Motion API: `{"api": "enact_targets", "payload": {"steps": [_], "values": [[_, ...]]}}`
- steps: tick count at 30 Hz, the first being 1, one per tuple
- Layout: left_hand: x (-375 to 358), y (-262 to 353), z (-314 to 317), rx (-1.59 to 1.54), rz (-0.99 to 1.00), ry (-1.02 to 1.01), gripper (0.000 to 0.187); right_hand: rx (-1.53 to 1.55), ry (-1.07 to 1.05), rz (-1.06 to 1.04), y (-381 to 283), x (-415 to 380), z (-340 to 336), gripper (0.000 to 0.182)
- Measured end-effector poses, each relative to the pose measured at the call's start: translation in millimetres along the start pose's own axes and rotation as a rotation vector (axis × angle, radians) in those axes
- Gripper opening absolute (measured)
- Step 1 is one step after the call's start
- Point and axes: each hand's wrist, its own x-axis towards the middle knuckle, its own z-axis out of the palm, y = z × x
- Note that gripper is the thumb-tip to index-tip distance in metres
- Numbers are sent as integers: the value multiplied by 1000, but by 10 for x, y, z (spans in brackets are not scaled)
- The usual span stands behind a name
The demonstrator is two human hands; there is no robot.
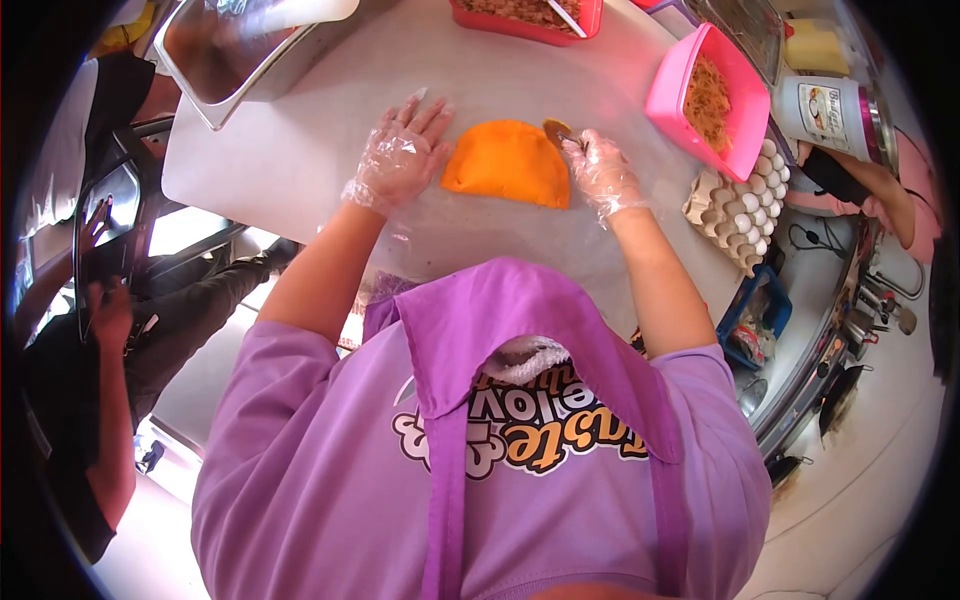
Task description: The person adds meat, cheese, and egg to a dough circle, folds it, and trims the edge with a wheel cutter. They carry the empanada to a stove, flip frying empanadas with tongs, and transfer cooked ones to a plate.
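An orange half-moon of folded dough, like an empanada (pixel 507 165), lies on the pale work table (pixel 300 150) with its straight edge toward me. Just left of it, my left hand (pixel 400 155), in a clear plastic glove, lies flat with fingers spread. My right hand (pixel 602 170), gloved the same way, is closed around a small pastry wheel (pixel 556 130) with a round brownish disc. That disc is close to the dough's upper right curve.
A pink tub of shredded filling (pixel 708 100) and an egg tray (pixel 740 212) stand at right. Another pink tub (pixel 530 18) is at the far edge, a metal pan (pixel 235 100) at upper left. People stand at both sides; one on the left holds a phone.
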Motion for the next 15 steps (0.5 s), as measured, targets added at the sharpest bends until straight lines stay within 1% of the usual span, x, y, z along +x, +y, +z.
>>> {"api": "enact_targets", "payload": {"steps": [1, 3, 4, 10, 12, 15], "values": [[-2, -1, 4, 2, 5, 3, 48, -2, -2, -2, 15, 9, 12, 37], [-4, -1, 6, 4, 6, 7, 48, -37, 39, -113, 59, 47, 41, 36], [-3, 2, 1, 6, 5, 4, 48, -39, 38, -115, 46, 58, 29, 36], [5, -12, 21, 16, 2, -9, 49, -178, -32, -191, -105, 138, -92, 32], [4, -6, 25, 15, 0, -13, 49, -212, -66, -249, -113, 193, -79, 32], [-3, 6, -3, 9, -13, -18, 49, -299, -107, -245, -215, 210, -166, 34]]}}
